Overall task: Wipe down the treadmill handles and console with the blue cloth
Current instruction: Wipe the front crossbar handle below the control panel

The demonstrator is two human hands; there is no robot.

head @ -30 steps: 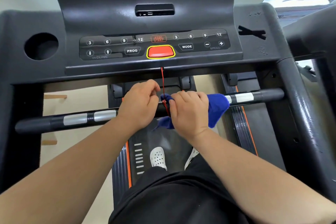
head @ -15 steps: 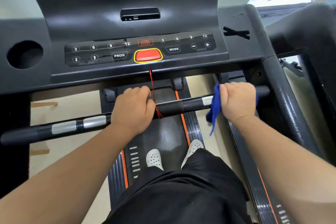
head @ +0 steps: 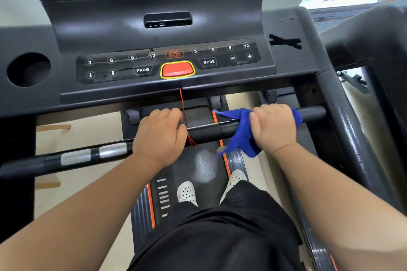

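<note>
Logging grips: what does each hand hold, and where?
The right hand grips the blue cloth by its middle, around the handlebar; the left hand grips the bare handlebar mid-length.

Readable markings on the treadmill console (head: pixel 154 28)

Its button panel (head: pixel 167 61) reads 3, 6, 9, 12 twice, STOP START, PROG, MODE, INCLINE, SPEED, plus and minus.
</note>
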